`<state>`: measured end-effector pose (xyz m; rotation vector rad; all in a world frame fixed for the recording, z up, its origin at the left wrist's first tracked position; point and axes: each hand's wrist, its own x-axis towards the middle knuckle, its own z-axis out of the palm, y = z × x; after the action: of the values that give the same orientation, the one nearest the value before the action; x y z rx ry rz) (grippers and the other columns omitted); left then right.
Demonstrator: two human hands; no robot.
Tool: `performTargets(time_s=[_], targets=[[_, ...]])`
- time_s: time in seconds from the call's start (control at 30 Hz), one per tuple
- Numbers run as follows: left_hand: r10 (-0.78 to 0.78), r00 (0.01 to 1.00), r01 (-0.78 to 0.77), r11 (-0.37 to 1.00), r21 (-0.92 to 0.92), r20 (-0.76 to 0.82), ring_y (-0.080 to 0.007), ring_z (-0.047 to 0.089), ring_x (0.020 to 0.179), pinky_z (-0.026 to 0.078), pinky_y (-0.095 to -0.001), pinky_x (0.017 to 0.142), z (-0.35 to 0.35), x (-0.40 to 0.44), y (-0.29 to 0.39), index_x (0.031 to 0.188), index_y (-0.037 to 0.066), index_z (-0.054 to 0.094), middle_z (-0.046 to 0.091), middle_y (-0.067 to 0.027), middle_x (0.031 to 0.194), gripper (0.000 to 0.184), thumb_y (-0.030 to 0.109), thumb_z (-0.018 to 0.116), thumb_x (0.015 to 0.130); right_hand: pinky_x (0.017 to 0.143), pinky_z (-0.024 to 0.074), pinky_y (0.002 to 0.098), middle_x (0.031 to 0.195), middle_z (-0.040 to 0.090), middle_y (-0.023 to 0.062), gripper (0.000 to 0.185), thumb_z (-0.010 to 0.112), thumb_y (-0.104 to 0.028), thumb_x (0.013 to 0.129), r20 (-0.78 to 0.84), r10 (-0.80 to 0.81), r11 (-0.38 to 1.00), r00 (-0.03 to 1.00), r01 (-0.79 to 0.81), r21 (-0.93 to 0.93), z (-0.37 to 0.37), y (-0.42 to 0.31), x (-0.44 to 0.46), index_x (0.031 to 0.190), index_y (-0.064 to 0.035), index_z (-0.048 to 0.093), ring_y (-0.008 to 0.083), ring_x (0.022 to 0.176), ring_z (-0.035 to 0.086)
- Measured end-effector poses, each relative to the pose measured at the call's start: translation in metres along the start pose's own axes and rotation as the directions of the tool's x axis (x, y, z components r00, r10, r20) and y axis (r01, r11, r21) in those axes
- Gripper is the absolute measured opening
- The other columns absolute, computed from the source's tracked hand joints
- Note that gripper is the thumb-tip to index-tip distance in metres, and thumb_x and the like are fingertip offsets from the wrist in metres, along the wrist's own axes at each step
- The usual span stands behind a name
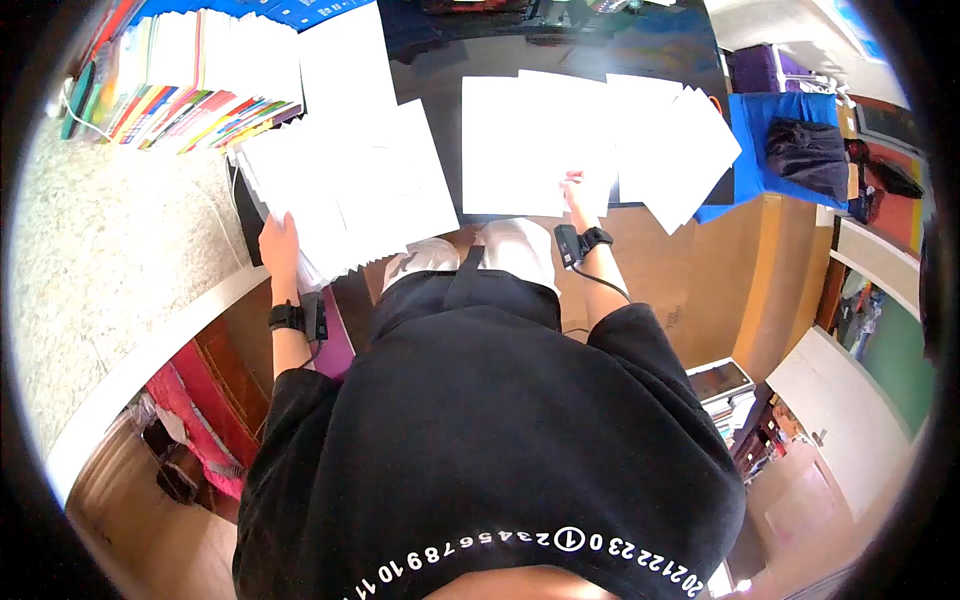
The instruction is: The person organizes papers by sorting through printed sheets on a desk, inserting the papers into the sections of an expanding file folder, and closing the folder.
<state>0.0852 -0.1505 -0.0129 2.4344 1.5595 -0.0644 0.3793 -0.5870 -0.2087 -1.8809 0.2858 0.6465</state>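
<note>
At the left edge of the dark table, my left hand [279,240] is closed on the outer side of a thick, uneven stack of white papers [330,190]. My right hand [576,196] lies at the lower edge of white sheets [520,145] in front of me, its fingers bent in over the paper. Whether those fingers pinch a sheet is too washed out to tell. More white sheets [670,145] lie fanned out to the right, one corner hanging past the table's front edge. Print on the papers cannot be made out.
A row of books and booklets [200,70] stands at the back left, beside a pale speckled surface [130,210]. The dark table [430,50] reaches away behind the papers. At the right is a blue cloth [745,150] with a dark bag [805,155] on it.
</note>
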Motion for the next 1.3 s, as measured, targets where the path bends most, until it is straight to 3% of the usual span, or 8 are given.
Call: performTargets(time_s=[0.4,0.6,0.7,0.8,0.9,1.03,1.13,1.3], targets=[[-0.047,0.999,0.047,0.998,0.045,0.018,-0.0389,0.057,0.098,0.045,-0.0436,0.084,-0.006,-0.005,0.017,0.113,-0.004,0.054,0.060,-0.0244,0.104,0.045,0.034,0.049,0.087,0.080,0.0446,0.0449,0.104,0.052,0.0217,0.042,0.063,-0.029,0.078,-0.441,-0.325,0.822,0.837,0.018,-0.570,-0.048,-0.007,-0.005,0.103,0.0007,0.049,0.0357,0.093,0.053],[-0.042,0.999,0.043,0.998,0.039,-0.026,-0.0410,0.055,0.100,0.043,-0.0444,0.086,-0.003,-0.005,0.014,0.111,-0.007,0.054,0.059,-0.0266,0.105,0.050,0.037,0.049,0.087,0.078,0.0480,0.0456,0.100,0.052,0.0259,0.048,0.064,-0.037,0.078,-0.583,0.063,0.861,0.810,-0.339,-0.378,-0.050,0.000,-0.021,0.100,0.0012,0.045,0.0360,0.089,0.056],[-0.051,0.998,0.051,0.999,0.017,-0.026,-0.0403,0.056,0.099,0.044,-0.0443,0.084,-0.003,-0.005,0.011,0.110,-0.006,0.054,0.060,-0.0254,0.104,0.048,0.036,0.050,0.087,0.083,0.0485,0.0452,0.100,0.052,0.0269,0.054,0.068,-0.032,0.075,-0.299,0.284,0.946,0.911,-0.216,0.241,-0.054,0.006,-0.029,0.105,0.0030,0.039,0.0384,0.086,0.059],[-0.065,0.998,0.065,0.998,0.026,-0.002,-0.0392,0.058,0.096,0.046,-0.0440,0.082,-0.003,-0.001,0.008,0.111,-0.003,0.055,0.062,-0.0232,0.101,0.044,0.033,0.051,0.086,0.080,0.0487,0.0441,0.098,0.054,0.0244,0.044,0.066,-0.030,0.077,-0.254,0.259,0.934,0.932,-0.175,0.311,-0.055,0.016,-0.021,0.096,0.0019,0.042,0.0380,0.081,0.060],[-0.061,0.998,0.061,0.998,0.027,-0.016,-0.0394,0.058,0.095,0.046,-0.0440,0.081,-0.002,0.001,0.003,0.110,-0.002,0.056,0.062,-0.0234,0.100,0.043,0.033,0.052,0.085,0.079,0.0473,0.0423,0.097,0.055,0.0212,0.039,0.064,-0.029,0.078,-0.543,0.019,0.941,0.839,-0.200,-0.275,-0.051,0.004,-0.029,0.095,0.0016,0.047,0.0354,0.084,0.059],[-0.040,0.998,0.040,0.999,0.004,-0.042,-0.0395,0.059,0.094,0.046,-0.0438,0.080,0.000,0.005,-0.005,0.108,-0.003,0.056,0.062,-0.0236,0.100,0.042,0.032,0.051,0.085,0.081,0.0443,0.0405,0.085,0.059,0.0150,0.037,0.064,-0.030,0.077,-0.502,-0.518,0.737,0.693,0.064,-0.673,-0.027,-0.022,-0.038,0.098,-0.0005,0.054,0.0300,0.088,0.056],[-0.043,0.998,0.040,0.998,-0.055,-0.044,-0.0393,0.058,0.095,0.046,-0.0437,0.081,-0.009,-0.004,0.006,0.108,-0.003,0.056,0.062,-0.0236,0.100,0.041,0.031,0.051,0.085,0.080,0.0451,0.0412,0.090,0.062,0.0141,0.041,0.066,-0.034,0.077,-0.257,-0.237,0.758,0.937,0.012,-0.652,-0.003,-0.049,-0.049,0.100,-0.0023,0.055,0.0292,0.090,0.058],[-0.051,0.998,0.050,0.999,-0.022,-0.039,-0.0389,0.058,0.096,0.046,-0.0433,0.082,-0.006,0.002,-0.007,0.109,-0.005,0.055,0.061,-0.0247,0.101,0.043,0.031,0.050,0.086,0.078,0.0457,0.0385,0.085,0.062,0.0126,0.026,0.068,-0.023,0.075,-0.260,-0.183,0.800,0.948,-0.010,-0.599,0.020,-0.002,-0.020,0.088,-0.0029,0.058,0.0286,0.084,0.059]])
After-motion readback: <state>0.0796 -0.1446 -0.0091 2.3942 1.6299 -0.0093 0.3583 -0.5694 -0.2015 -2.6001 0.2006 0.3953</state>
